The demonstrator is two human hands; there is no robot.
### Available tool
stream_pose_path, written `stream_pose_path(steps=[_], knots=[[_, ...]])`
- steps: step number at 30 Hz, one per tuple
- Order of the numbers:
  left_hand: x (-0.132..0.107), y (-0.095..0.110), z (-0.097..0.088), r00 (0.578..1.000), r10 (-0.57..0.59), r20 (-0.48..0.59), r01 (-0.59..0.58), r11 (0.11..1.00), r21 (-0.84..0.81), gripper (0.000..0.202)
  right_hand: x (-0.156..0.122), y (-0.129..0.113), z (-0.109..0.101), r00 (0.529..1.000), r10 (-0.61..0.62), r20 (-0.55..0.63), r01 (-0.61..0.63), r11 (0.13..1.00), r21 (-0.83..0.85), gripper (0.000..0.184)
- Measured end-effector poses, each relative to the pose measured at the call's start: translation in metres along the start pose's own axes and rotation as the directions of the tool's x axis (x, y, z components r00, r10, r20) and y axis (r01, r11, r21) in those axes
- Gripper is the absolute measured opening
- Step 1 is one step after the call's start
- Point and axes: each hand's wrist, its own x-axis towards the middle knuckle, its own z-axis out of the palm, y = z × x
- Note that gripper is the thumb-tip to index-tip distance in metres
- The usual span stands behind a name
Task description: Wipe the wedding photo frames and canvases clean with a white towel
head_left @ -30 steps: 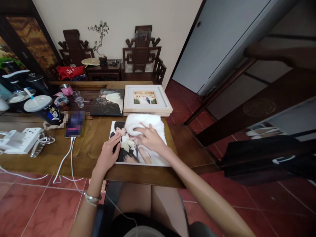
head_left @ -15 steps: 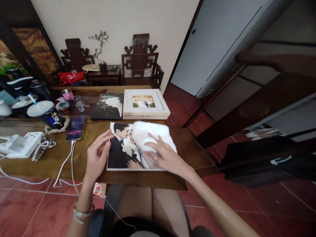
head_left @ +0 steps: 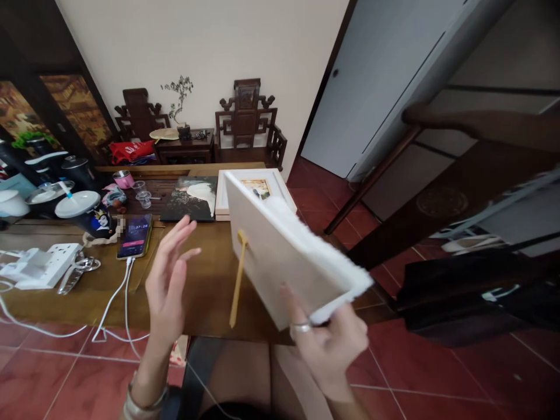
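Note:
My right hand (head_left: pixel 328 338) grips a photo panel (head_left: pixel 280 256) by its lower right edge, with a fluffy white cloth (head_left: pixel 306 233) pressed against its far side. The panel is lifted and tilted, its pale back facing me, so the picture side is hidden. A thin gold stand leg (head_left: pixel 238 280) sticks out from that back. My left hand (head_left: pixel 170 280) is raised over the table to the left of the panel, fingers apart, holding nothing.
Behind the panel lie a white framed photo (head_left: pixel 225 198) and a dark photo panel (head_left: pixel 188 198). On the left are a phone (head_left: pixel 135 236) with white cables, a lidded cup (head_left: pixel 83 213), a power strip (head_left: pixel 48 265) and a clear hair clip (head_left: pixel 77 271). A dark wooden chair (head_left: pixel 437 198) stands at right.
The photo panel lay flat, picture side up, while my right hand wiped it with the cloth. Now my right hand has lifted and turned it over. My left hand has come away from its edge.

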Motion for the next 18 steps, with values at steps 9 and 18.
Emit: stream_pose_path(steps=[9,18], knots=[[-0.063,-0.044,0.020,0.591,-0.806,0.040,0.757,0.536,-0.373,0.061,0.008,-0.007,0.023,0.660,0.749,0.058,-0.568,0.447,0.691,0.056],[-0.033,-0.059,-0.019,0.526,-0.848,-0.062,0.806,0.520,-0.281,0.060,0.008,0.045,-0.029,0.651,0.728,-0.215,-0.547,0.646,0.532,0.060]])
